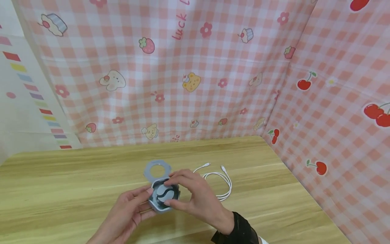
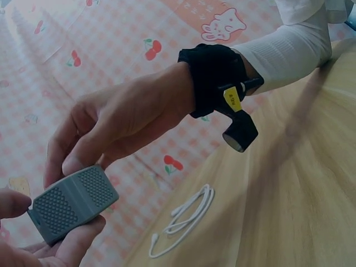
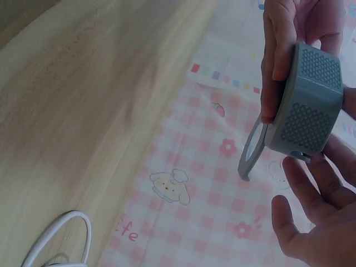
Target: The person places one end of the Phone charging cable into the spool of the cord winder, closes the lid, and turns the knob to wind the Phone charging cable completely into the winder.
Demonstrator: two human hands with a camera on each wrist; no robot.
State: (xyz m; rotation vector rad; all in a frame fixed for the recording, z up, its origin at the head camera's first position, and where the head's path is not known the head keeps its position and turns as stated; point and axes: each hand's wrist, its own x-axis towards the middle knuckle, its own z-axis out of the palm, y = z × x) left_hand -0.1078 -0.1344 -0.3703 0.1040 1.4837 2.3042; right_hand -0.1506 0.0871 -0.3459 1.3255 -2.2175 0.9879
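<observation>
My left hand (image 1: pixel 129 206) holds a small grey hexagonal case (image 1: pixel 162 207), thumb on its rim and fingers underneath. The case faces up, and its ring-like lid (image 1: pixel 157 169) is swung open on the far side. Inside sits a pale round insert (image 1: pixel 166 191) crossed by a dark S-shaped groove. Over the opening is my right hand (image 1: pixel 202 200), thumb and fingers spread around the insert; whether they press on it is hard to tell. Textured outer walls of the case show in the left wrist view. In the right wrist view, my right fingers (image 3: pixel 300 183) look loosely bent beside it.
A coiled white cable (image 1: pixel 229 188) lies on the wooden table (image 1: pixel 76 183), right of the case. A pink checked curtain (image 1: pixel 170 108) hangs behind the table, and a similar one with cherries (image 1: pixel 344 142) closes off the right side.
</observation>
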